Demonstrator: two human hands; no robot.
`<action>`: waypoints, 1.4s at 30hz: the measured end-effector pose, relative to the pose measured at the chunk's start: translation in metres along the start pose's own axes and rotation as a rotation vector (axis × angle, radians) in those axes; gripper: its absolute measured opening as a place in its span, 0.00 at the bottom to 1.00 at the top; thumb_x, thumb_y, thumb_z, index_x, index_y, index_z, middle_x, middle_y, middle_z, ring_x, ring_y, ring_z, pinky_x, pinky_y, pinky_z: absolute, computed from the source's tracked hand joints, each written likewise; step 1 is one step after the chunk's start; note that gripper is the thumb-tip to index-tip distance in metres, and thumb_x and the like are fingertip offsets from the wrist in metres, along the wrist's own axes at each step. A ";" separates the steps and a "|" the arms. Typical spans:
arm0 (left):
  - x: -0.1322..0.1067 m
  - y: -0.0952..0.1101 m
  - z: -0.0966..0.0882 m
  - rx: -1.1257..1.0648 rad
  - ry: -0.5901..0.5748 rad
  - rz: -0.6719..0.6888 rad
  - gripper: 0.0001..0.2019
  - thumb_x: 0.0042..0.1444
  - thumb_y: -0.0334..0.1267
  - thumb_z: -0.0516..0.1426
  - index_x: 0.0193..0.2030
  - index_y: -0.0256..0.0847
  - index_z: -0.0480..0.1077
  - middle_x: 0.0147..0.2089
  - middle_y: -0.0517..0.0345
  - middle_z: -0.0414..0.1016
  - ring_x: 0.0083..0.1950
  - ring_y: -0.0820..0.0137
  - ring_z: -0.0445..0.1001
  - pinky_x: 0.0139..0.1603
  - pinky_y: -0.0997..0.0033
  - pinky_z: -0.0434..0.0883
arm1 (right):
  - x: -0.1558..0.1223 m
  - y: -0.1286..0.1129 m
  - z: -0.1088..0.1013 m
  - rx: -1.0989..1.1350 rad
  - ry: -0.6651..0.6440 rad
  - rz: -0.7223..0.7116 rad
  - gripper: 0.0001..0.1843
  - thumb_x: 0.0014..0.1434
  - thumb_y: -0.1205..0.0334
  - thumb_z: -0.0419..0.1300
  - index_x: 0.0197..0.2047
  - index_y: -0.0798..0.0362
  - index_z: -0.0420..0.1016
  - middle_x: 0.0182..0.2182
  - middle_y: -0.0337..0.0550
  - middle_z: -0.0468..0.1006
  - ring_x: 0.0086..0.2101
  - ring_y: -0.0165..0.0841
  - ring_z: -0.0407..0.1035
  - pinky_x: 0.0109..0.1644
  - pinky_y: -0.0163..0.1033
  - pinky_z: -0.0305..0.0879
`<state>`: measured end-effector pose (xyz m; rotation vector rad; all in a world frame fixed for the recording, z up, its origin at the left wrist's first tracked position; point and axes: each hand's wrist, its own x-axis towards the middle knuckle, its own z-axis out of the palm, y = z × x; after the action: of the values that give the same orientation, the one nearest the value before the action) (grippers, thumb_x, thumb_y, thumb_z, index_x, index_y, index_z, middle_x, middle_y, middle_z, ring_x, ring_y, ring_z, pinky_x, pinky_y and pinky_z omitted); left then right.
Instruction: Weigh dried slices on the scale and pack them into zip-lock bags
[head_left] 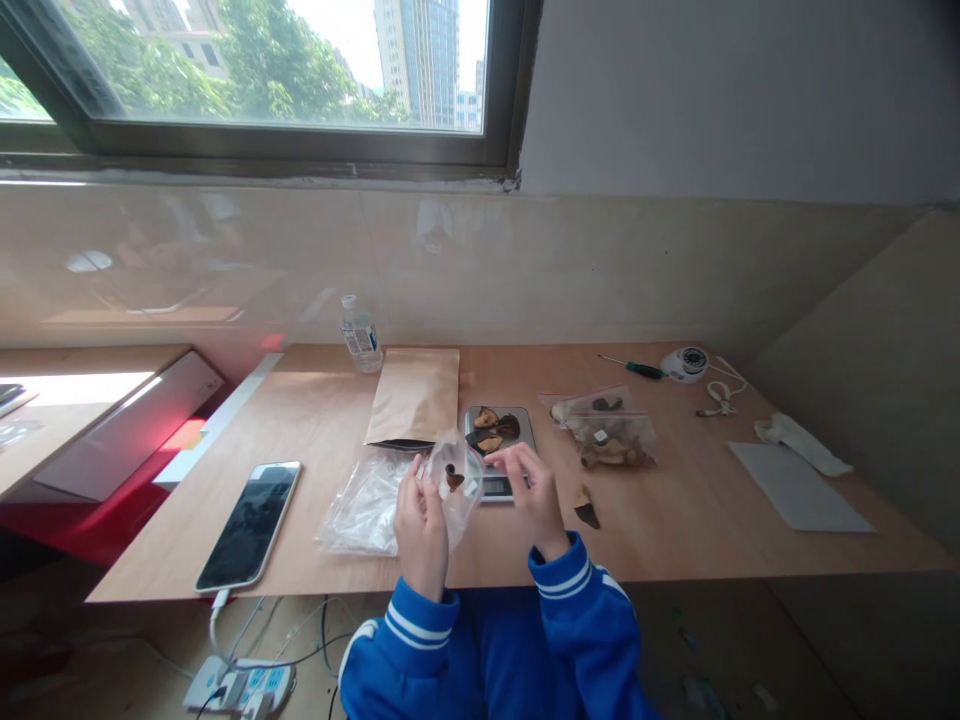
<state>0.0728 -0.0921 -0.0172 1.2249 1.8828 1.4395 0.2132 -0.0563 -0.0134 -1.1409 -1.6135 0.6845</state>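
Observation:
My left hand (421, 520) pinches a small clear plastic bag (466, 500) with a dark brown dried slice (454, 478) visible in it. On the bag's right side is my right hand (531, 490), its fingertips bent together at the bag's edge. Just behind the bag stands a small silver digital scale (528, 436), bearing several dried, dark-rimmed slices (489, 440); the bag and my right hand cover part of it. A loose pile of clear plastic bags (360, 510) lies to the left of my left hand. One dried slice (586, 508) rests on the table right of my right hand.
Behind the bags lies a brown paper pouch (416, 395), near a water bottle (361, 335). Zip bags of dried pieces (611, 435), a screwdriver (643, 370), a white dome camera (684, 364) and white sheet (799, 487) are right. A cabled phone (250, 525) lies left.

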 end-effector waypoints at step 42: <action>0.012 -0.012 0.000 0.083 0.045 0.206 0.17 0.62 0.43 0.45 0.48 0.40 0.70 0.55 0.49 0.71 0.55 0.64 0.70 0.51 0.65 0.69 | 0.023 0.039 0.038 -0.665 -0.077 0.022 0.18 0.54 0.71 0.52 0.49 0.57 0.67 0.48 0.54 0.69 0.47 0.44 0.61 0.48 0.49 0.61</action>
<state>0.0623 -0.0823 -0.0270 1.4746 1.9090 1.5174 0.1901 -0.0161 -0.0506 -1.6154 -1.9638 0.1943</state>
